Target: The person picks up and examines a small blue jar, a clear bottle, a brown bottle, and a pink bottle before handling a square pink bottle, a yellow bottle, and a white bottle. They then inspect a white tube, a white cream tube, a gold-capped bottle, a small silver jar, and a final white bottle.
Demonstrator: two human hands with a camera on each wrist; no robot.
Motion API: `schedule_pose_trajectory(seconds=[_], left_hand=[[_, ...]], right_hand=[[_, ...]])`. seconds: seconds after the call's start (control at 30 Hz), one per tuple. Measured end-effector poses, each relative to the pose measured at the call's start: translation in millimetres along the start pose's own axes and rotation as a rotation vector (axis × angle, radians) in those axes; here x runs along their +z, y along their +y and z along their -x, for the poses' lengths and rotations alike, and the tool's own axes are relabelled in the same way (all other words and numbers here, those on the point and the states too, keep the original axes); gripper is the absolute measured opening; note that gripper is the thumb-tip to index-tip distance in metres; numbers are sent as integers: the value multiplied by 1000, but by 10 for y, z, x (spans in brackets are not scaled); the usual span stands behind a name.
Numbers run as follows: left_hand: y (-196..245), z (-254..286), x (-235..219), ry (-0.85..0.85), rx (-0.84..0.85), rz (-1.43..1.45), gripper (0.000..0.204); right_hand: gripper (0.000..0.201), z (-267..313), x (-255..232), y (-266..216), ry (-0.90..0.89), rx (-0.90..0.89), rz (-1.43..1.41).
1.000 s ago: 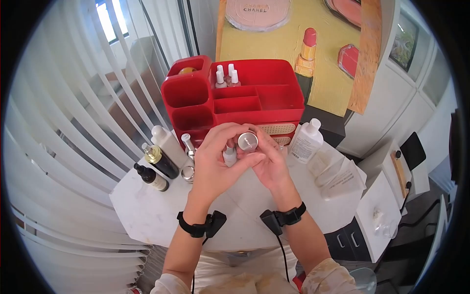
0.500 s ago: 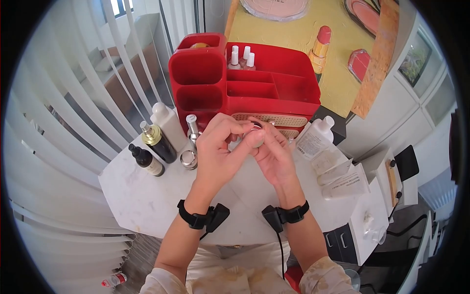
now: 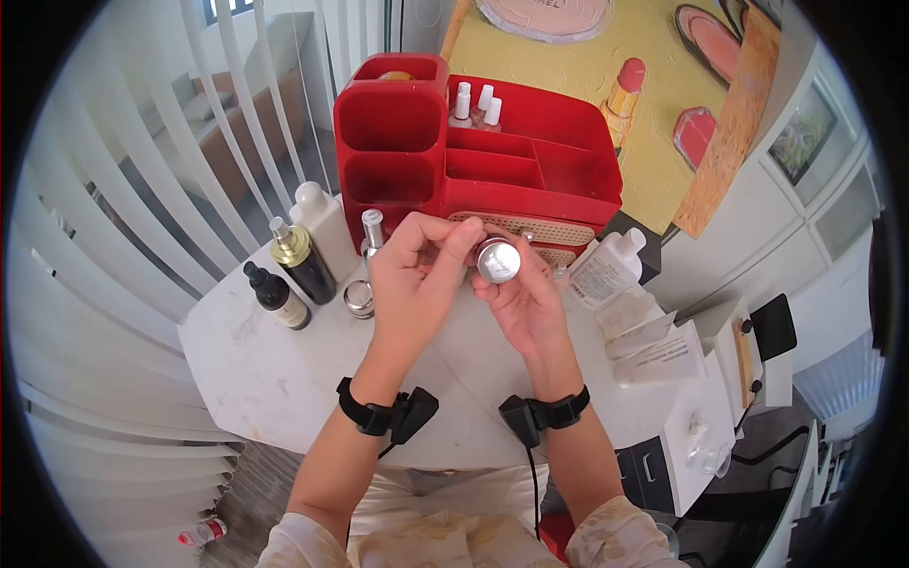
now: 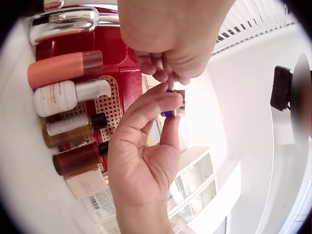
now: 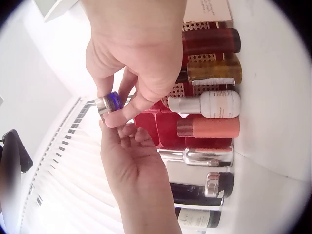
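My right hand (image 3: 530, 303) holds a small cosmetic jar (image 3: 498, 260) between thumb and fingers, its silver lid turned up to the head camera. In the right wrist view the jar (image 5: 112, 102) shows a blue-violet body under the silver lid. My left hand (image 3: 417, 275) is just left of the jar, fingers loosely curled, thumb tip right by the lid's edge. Both hands are above the white marble tabletop (image 3: 431, 417), in front of a red organizer (image 3: 525, 204).
On the left stand a black dropper bottle (image 3: 276, 295), a gold-collared dark bottle (image 3: 305, 265), a white bottle (image 3: 325, 232) and a silver-lidded jar (image 3: 359, 299). At right are a white labelled bottle (image 3: 606, 270) and a pale tube (image 3: 658, 355). Nail polish bottles (image 3: 462, 106) sit in the organizer.
The jar was turned between both hands, its dark side showing half a second ago; now its lid faces up. The left fingers have drawn back to the left. The head view has shifted.
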State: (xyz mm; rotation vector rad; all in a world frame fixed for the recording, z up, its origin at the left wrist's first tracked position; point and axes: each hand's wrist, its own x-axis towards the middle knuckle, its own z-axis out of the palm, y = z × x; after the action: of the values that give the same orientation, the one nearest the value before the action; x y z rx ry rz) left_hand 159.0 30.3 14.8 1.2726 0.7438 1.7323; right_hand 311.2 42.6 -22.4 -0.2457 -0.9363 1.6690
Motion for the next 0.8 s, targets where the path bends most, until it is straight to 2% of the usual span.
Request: schedule_pose_trajectory(seconds=[0.07,0.17,0.27,0.37,0.5,0.57,0.8], left_hand=[[7,7,-11,0,10,53,19],[-69,-7,-85,7,32,-45,24],[-94,7,-124,-23,-13,-16,24],[-112,30,-108,-57,32,84,18],[-52,30,-27,-78,173,-46,10],[-75,8,-60,-118,273,-189,18],[-25,27,-34,-189,330,-361,43]], right_hand=[[43,2,19,-2,11,0,-55],[42,11,-10,-24,1,0,-157],[39,5,-41,-29,-31,-8,-205],[35,11,-2,-26,-27,-35,-192],[36,10,64,-12,-31,-87,-223],[38,10,8,11,-43,-97,-219],[49,15,5,16,-63,-141,-143]])
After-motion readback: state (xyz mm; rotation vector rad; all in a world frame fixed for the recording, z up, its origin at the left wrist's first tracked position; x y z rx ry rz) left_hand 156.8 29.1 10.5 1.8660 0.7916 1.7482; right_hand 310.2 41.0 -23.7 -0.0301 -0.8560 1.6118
